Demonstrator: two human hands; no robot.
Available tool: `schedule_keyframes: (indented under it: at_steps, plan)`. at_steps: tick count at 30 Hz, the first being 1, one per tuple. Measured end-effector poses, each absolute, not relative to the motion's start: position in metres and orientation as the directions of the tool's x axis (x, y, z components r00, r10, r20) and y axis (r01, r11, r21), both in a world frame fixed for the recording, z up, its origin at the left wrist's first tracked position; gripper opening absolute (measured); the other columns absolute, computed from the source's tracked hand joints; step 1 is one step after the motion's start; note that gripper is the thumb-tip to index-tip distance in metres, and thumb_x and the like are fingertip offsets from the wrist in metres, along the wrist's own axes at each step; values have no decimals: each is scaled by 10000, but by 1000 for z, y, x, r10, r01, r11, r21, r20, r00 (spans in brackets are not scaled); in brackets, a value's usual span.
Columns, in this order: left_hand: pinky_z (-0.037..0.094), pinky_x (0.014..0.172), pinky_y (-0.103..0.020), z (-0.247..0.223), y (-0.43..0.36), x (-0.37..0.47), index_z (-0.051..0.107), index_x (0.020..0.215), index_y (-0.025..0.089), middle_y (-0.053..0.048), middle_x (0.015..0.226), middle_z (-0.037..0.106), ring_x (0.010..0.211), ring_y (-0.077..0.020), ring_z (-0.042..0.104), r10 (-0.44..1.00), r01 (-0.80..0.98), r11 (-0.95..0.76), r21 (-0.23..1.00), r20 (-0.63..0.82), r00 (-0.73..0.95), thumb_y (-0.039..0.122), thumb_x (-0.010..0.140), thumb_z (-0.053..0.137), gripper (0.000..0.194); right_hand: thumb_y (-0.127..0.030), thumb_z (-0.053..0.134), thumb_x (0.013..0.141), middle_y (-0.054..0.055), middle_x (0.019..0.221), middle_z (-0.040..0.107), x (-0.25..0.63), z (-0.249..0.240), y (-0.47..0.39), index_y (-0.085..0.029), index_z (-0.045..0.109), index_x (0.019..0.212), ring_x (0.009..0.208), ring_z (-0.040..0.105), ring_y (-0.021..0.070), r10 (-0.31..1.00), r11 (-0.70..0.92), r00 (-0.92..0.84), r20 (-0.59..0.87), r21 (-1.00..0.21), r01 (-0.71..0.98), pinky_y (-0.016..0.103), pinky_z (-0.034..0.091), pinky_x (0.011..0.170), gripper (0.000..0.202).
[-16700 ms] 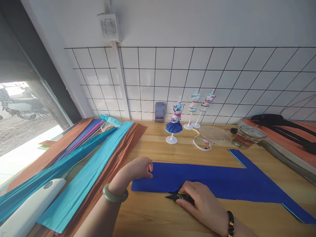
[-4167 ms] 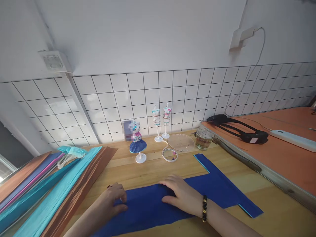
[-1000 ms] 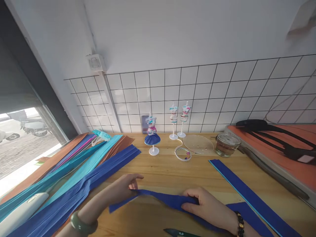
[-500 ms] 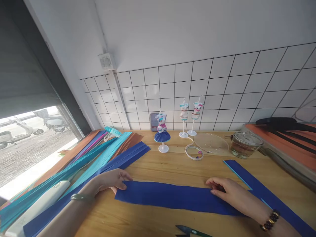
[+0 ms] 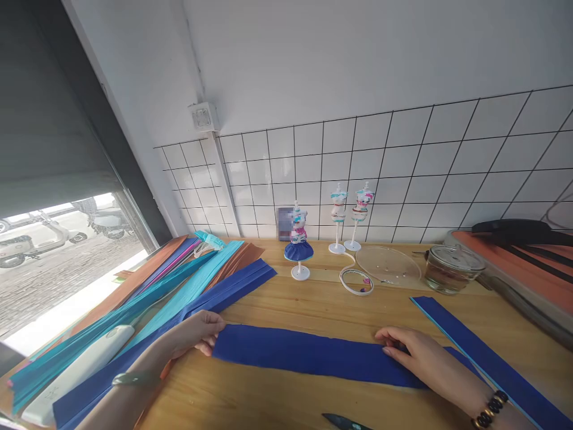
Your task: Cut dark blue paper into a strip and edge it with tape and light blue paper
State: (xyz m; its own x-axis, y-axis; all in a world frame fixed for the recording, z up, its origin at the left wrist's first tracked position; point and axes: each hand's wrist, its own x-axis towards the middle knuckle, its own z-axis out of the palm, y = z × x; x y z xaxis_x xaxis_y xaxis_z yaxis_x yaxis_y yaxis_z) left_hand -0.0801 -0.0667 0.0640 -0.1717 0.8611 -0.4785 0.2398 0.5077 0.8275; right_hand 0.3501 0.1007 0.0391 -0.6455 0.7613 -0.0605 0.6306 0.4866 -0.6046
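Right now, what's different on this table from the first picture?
The right hand has let go of the black snips, now at the picture's bottom edge. A folded blue length now lies over the nearer brown sheet at left. The left hand now touches the left end of a blue strip, narrower than the earlier sheet. The skirted dress form and the glass jar stayed put.

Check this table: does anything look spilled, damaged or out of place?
Nothing looks spilled or damaged. The dark pointed blade stands out a little: it lies loose on the wooden table, tip bare, on the near side of the middle blue strip.
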Motion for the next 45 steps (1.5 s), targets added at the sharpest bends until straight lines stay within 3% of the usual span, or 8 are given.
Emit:
schedule_keyframes:
  at_steps: [10, 14, 18, 21, 24, 28, 31, 45]
  plan:
    - [469, 515, -302, 79, -67, -71, 543, 780, 182, -8, 620, 568, 553, -178, 573, 842, 359, 510, 782, -371, -391, 660, 711, 466, 489, -318, 469, 802, 32, 929, 676, 348, 37, 100, -246, 636, 893, 858, 604, 227, 745, 531, -667, -29, -581, 618, 308, 438, 736, 203]
    - [436, 593, -315, 80, -67, -41, 508, 698, 224, -3, 647, 560, 655, -206, 560, 868, 705, 384, 596, 27, -495, 564, 778, 455, 353, -315, 464, 816, 36, 956, 674, 344, 41, 95, -247, 635, 911, 890, 602, 229, 748, 539, -664, -11, -575, 616, 318, 438, 769, 207]
    - [453, 802, -364, 59, -66, 6, 614, 919, 236, -71, 931, 654, 908, -248, 583, 962, 958, 36, 284, 251, -111, 461, 846, 418, 308, -288, 442, 851, 41, 935, 668, 336, 43, 89, -231, 631, 908, 883, 602, 220, 736, 618, -670, 98, -502, 605, 325, 450, 770, 205]
    - [420, 927, -427, 36, -65, 27, 471, 1260, 270, -85, 1304, 498, 1199, -307, 432, 965, 986, -116, 121, 249, 83, 488, 837, 432, 477, -250, 443, 861, 60, 954, 648, 327, 43, 82, -211, 634, 925, 907, 586, 230, 738, 646, -656, 157, -445, 620, 365, 436, 817, 205]
    - [392, 945, -503, 18, -64, 31, 307, 1358, 310, -94, 1387, 383, 1256, -344, 348, 956, 976, -220, -12, 197, 218, 544, 823, 419, 595, -265, 459, 869, 93, 1134, 588, 314, 45, 66, -191, 626, 1029, 1069, 510, 254, 734, 662, -652, 189, -411, 626, 411, 362, 944, 242]
    - [383, 928, -537, 3, -62, 26, 250, 1361, 355, -104, 1397, 346, 1242, -371, 359, 946, 967, -242, -84, 200, 255, 604, 784, 432, 654, -429, 421, 891, 105, 1435, 288, 296, 47, 40, -141, 353, 1358, 1300, 259, 259, 540, 791, -835, 111, -406, 457, 429, 209, 1073, 552]
    - [383, 925, -526, -2, -61, 24, 241, 1353, 383, -87, 1401, 334, 1234, -373, 369, 941, 968, -231, -98, 232, 248, 610, 763, 460, 669, -497, 337, 905, 105, 1460, 166, 290, 45, 29, -125, 234, 1400, 1329, 166, 254, 439, 807, -898, 23, -450, 383, 443, 164, 1087, 628]
    - [358, 895, -472, -23, -56, 16, 227, 1351, 387, -69, 1332, 468, 1186, -325, 450, 866, 936, -205, -286, 392, 309, 605, 796, 397, 620, -517, 269, 916, 60, 1460, 123, 370, 43, 35, -177, 186, 1402, 1336, 119, 234, 670, 663, -738, -80, -383, 643, 455, 146, 1090, 599]
